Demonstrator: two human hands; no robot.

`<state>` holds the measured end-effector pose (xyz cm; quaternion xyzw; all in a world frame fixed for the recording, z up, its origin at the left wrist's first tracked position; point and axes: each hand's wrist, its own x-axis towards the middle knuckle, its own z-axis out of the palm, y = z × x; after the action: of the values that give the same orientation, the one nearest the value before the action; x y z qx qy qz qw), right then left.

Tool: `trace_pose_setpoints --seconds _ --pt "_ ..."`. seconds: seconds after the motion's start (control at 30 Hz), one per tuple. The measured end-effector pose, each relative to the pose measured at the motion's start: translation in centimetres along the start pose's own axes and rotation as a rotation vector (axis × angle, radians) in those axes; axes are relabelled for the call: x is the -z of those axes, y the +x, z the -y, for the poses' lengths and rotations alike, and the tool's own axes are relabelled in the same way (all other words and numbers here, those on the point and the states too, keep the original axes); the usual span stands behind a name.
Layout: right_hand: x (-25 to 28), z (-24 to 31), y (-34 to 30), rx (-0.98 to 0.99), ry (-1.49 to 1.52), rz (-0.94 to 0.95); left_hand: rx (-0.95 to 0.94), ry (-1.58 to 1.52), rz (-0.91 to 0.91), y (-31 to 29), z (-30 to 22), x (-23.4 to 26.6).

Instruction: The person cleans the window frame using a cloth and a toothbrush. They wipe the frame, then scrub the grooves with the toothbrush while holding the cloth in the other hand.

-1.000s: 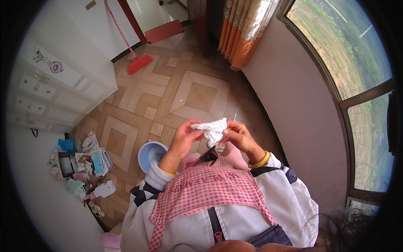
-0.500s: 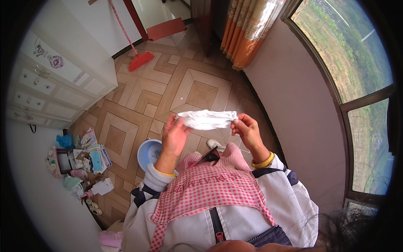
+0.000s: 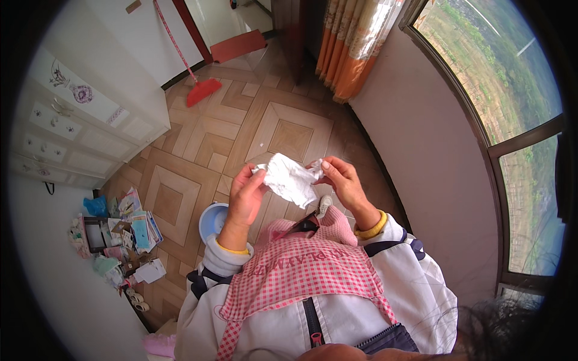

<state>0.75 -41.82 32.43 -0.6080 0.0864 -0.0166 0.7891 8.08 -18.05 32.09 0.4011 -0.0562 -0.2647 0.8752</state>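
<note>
A crumpled white cloth [image 3: 288, 178] hangs between my two hands, above the floor in front of my pink checked apron [image 3: 307, 268]. My left hand [image 3: 245, 195] pinches its left edge between thumb and fingers. At the opposite end, my right hand [image 3: 341, 179] grips a bunched corner. The middle of the cloth sags and its lower edge droops toward me. A blue basin [image 3: 212, 220] stands on the floor just left of my left forearm, partly covered by it.
A red broom [image 3: 203, 92] leans on the far wall near a red mat [image 3: 238, 46]. Papers and boxes [image 3: 135, 231] are piled at the left, below a white cabinet [image 3: 90, 129]. An orange curtain [image 3: 352, 51] and a window [image 3: 500, 72] are on the right.
The cloth was stretched out flat and level between my hands. Now my hands are closer together, the right one having moved left, and the cloth hangs loose and bunched.
</note>
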Motion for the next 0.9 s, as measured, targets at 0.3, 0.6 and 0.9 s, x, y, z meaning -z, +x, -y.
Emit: trace_pose_setpoints --seconds 0.3,0.6,0.9 --pt "-0.2 3.0 0.3 -0.040 -0.269 0.110 0.020 0.093 0.091 1.5 0.9 -4.3" --pt "6.0 5.6 1.6 -0.077 -0.156 -0.022 -0.023 0.421 -0.180 5.1 0.7 -6.4" --pt "8.9 7.5 2.8 -0.050 -0.134 0.268 -0.093 0.938 0.284 8.6 0.8 -10.9"
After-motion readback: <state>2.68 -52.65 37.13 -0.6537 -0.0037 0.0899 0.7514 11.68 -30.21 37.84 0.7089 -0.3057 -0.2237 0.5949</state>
